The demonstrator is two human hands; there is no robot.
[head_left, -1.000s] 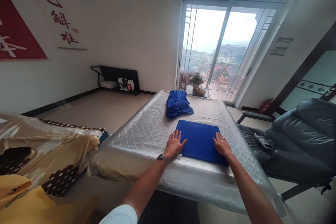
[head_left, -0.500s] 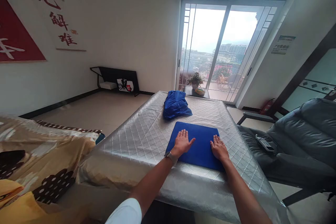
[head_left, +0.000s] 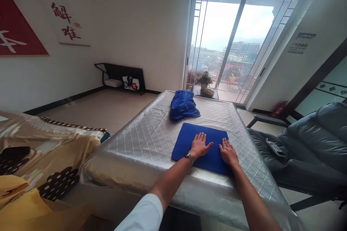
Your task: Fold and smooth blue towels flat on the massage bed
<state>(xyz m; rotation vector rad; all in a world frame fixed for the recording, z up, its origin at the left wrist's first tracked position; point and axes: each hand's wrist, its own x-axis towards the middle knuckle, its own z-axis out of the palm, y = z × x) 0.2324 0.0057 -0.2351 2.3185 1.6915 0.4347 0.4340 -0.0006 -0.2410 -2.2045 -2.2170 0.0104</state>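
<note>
A flat, neatly folded blue cloth (head_left: 184, 142) lies on the table near its front edge. My left hand (head_left: 200, 146) rests flat on the middle of it, thumb spread out to the right. On its right edge lies my right hand (head_left: 228, 151), fingers stretched forward and palm down. Neither hand grips anything. Farther back on the table sits a crumpled blue cloth (head_left: 183, 105), apart from both hands. The table wears a silver quilted cover (head_left: 146, 137).
A dark armchair (head_left: 306, 151) with a power strip (head_left: 275, 148) on its seat stands to the right. At left is a patterned brown-and-cream cover (head_left: 62, 140). Beyond the table are a potted plant (head_left: 205, 79) and a sliding glass door (head_left: 230, 43).
My left hand has slid to the right across the folded cloth, closer to my right hand. The right hand stays at the right edge. My view has shifted slightly.
</note>
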